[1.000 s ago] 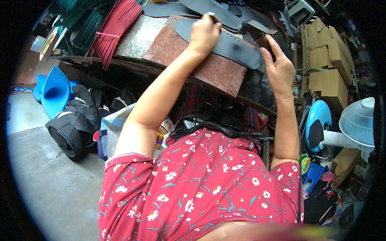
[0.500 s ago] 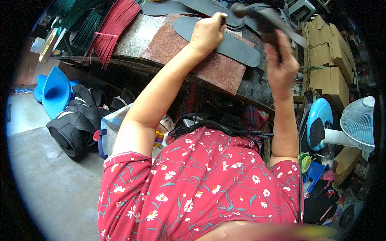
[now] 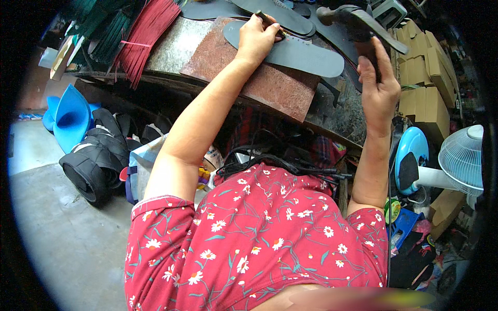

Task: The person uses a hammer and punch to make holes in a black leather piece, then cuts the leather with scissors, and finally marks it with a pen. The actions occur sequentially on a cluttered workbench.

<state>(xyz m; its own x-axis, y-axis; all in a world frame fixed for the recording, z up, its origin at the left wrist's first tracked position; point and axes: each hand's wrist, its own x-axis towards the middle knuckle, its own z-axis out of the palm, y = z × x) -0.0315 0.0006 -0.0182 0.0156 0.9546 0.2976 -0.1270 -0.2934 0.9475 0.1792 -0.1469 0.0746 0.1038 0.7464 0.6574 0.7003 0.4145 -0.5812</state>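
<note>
My left hand point(image 3: 256, 41) is closed around a short dark rod, which looks like a hole punch point(image 3: 263, 18). It is held over a grey sole-shaped sheet point(image 3: 306, 59), where small marks or holes run along the upper edge. Under the sheet lies a reddish-brown board point(image 3: 282, 92) on the workbench. Raised at the right, my right hand point(image 3: 378, 88) grips a hammer with a dark, curved head point(image 3: 363, 20); most of its handle is hidden by the hand. The hammer head is apart from the punch.
More grey sole sheets point(image 3: 275, 14) lie at the back of the bench. Bundles of red strips point(image 3: 139, 44) and dark green strips are at the left. Cardboard boxes point(image 3: 423, 103) and a white fan point(image 3: 461, 158) stand at the right. Black rolls point(image 3: 96, 168) rest on the floor.
The hammer and my right hand have moved a little right, away from the punch. My left hand has shifted slightly left and tilted the punch. The sole sheet has turned slightly.
</note>
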